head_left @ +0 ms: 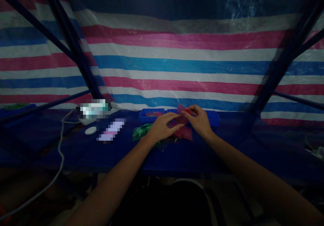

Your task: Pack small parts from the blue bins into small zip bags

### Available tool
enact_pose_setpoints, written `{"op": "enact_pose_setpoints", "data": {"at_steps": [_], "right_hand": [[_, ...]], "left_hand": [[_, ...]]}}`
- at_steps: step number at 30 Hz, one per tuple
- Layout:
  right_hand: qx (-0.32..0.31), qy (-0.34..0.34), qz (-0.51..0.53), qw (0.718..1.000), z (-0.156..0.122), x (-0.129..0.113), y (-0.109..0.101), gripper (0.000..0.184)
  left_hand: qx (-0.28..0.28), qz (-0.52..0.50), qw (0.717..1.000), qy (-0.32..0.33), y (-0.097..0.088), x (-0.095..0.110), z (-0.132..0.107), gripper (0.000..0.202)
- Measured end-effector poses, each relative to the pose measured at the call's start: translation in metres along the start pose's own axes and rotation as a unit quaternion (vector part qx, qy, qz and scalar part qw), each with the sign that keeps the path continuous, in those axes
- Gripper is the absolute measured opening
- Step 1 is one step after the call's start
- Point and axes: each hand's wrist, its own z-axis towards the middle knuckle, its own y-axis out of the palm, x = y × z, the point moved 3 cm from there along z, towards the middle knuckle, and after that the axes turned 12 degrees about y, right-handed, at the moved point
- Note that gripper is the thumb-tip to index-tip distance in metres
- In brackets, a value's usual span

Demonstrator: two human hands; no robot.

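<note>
A small red see-through plastic bag (180,119) is held up between my two hands. My right hand (201,120) pinches its upper right part with thumb and fingers. On the other side, my left hand (163,127) has its fingers and thumb curled round the bag's left part. Below the hands, another red bag (186,134) lies on the blue table (162,163). Green plastic bags (141,131) lie to the left, partly under my left hand. What is inside the bags is too dim to make out.
Behind the hands stand a blue tray (144,118) with reddish items and another blue tray (214,118), partly hidden. Further left are a white round lid-like disc (90,130), a blurred-out phone-like object (111,130) and a white cable (60,148). Blue metal posts (86,74) frame a striped sheet (177,62).
</note>
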Motion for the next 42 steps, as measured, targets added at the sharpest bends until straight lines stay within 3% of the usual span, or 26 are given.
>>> {"op": "enact_pose_setpoints", "data": {"at_steps": [6, 13, 16, 19, 22, 25, 30, 34, 38, 42], "right_hand": [[-0.115, 0.050, 0.087, 0.988, -0.005, -0.007, 0.009, 0.033], [-0.188, 0.083, 0.117, 0.972, -0.008, -0.003, 0.015, 0.035], [-0.167, 0.064, 0.103, 0.978, -0.007, -0.005, 0.015, 0.034], [-0.094, 0.024, 0.058, 0.994, -0.006, -0.007, 0.008, 0.033], [-0.003, -0.027, -0.032, 0.999, -0.006, -0.010, 0.000, 0.033], [0.043, -0.073, -0.111, 0.990, -0.005, -0.011, -0.005, 0.035], [0.014, -0.110, -0.152, 0.982, -0.002, -0.007, -0.004, 0.045], [-0.058, -0.028, -0.117, 0.991, 0.002, 0.004, -0.001, 0.022], [-0.090, 0.027, -0.002, 0.996, 0.004, 0.008, 0.001, 0.028], [-0.077, 0.052, 0.079, 0.993, 0.004, 0.006, 0.002, 0.036]], "left_hand": [[0.020, -0.016, 0.995, -0.097, 0.004, -0.008, 0.000, 0.041], [0.044, 0.017, 0.983, -0.178, 0.003, -0.022, -0.003, 0.026], [0.055, 0.013, 0.983, -0.174, 0.001, -0.022, -0.002, 0.024], [0.066, 0.004, 0.985, -0.161, 0.001, -0.023, -0.002, 0.023], [0.041, -0.005, 0.985, -0.165, 0.004, -0.029, -0.004, 0.021], [0.006, -0.011, 0.986, -0.166, 0.007, -0.033, -0.007, 0.020], [-0.021, -0.018, 0.988, -0.151, 0.006, -0.029, -0.006, 0.019], [-0.002, -0.014, 0.990, -0.137, 0.002, -0.024, -0.005, 0.019], [0.030, -0.064, 0.987, -0.146, 0.002, -0.022, -0.004, 0.031], [0.065, -0.167, 0.971, -0.158, 0.005, -0.021, 0.000, 0.033]]}}
